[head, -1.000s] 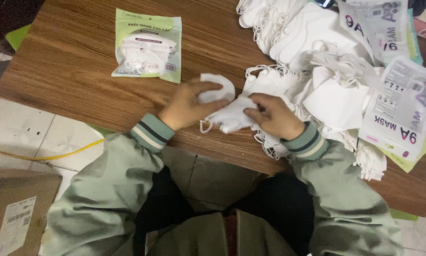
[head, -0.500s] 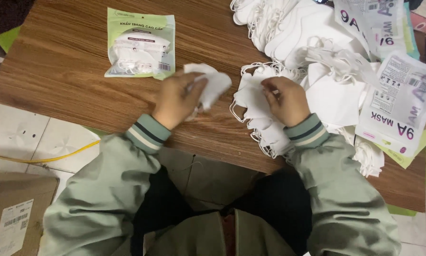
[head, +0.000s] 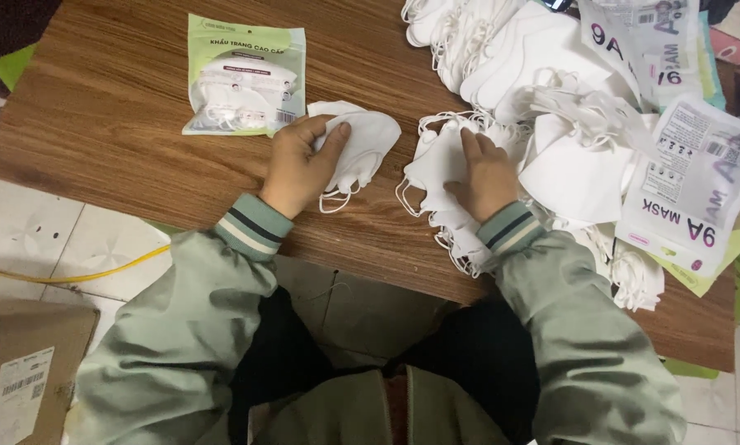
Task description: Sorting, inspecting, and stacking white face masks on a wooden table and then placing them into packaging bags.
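**Soft white masks at the table edge: handling notes**

Left hand (head: 297,169) pinches a folded white fabric face mask (head: 355,148), thumb on top and fingers curled under its near edge. The mask lies mostly on the brown wood-grain table (head: 106,107), just right of a sealed green-and-clear plastic mask packet (head: 244,76). One thin elastic ear loop (head: 334,202) trails out below the hand.

Right hand (head: 484,175) lies flat, fingers together and stretched, pressing on the top of a small stack of white masks (head: 436,161) near the table's front edge. It grips nothing; whether the thumb hooks under a layer cannot be told.

Handling, judged: masks look very light, soft and limp, easily creased, not fragile. Non-woven cloth, matte, slightly fuzzy, so not slippery; a light pinch at the folded edge or body should do. Loops tangle and snag on neighbours, so they are a poor place to take hold.

Around: a large loose heap of white masks (head: 543,91) with tangled loops behind and right of the stack; empty printed white plastic bags (head: 691,189) overlapping it, glossy and crinkled. Grey-green jacket sleeves with striped knit cuffs (head: 253,227). Brown cardboard box (head: 24,371) on pale floor tiles, lower left.
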